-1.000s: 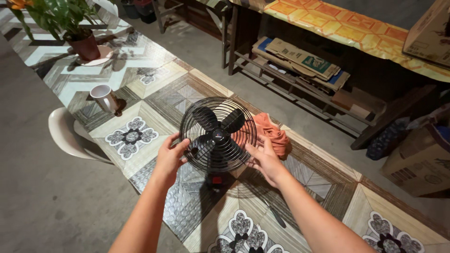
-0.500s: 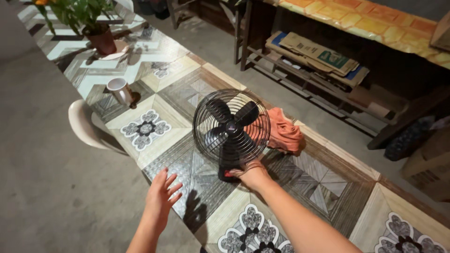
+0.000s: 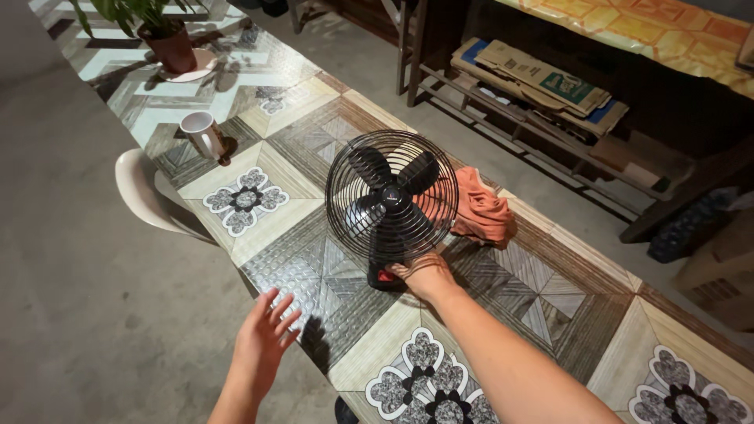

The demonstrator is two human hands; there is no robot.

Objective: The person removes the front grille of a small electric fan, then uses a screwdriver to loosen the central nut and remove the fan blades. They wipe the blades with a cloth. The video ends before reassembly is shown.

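At my ten o'clock a white mug (image 3: 201, 132) stands; farther, at eleven, a potted plant (image 3: 161, 35). An orange cloth (image 3: 481, 212) lies at one o'clock. A white chair (image 3: 149, 196) sits at nine.

Fan (image 3: 391, 198) is standing upright on the table (image 3: 306, 267), near its middle. Cloth (image 3: 481, 213) is lying just right of the fan. Mug (image 3: 203, 134) is sitting far left; potted plant (image 3: 161, 35) behind it. Chair (image 3: 153, 196) is standing at the table's left edge.
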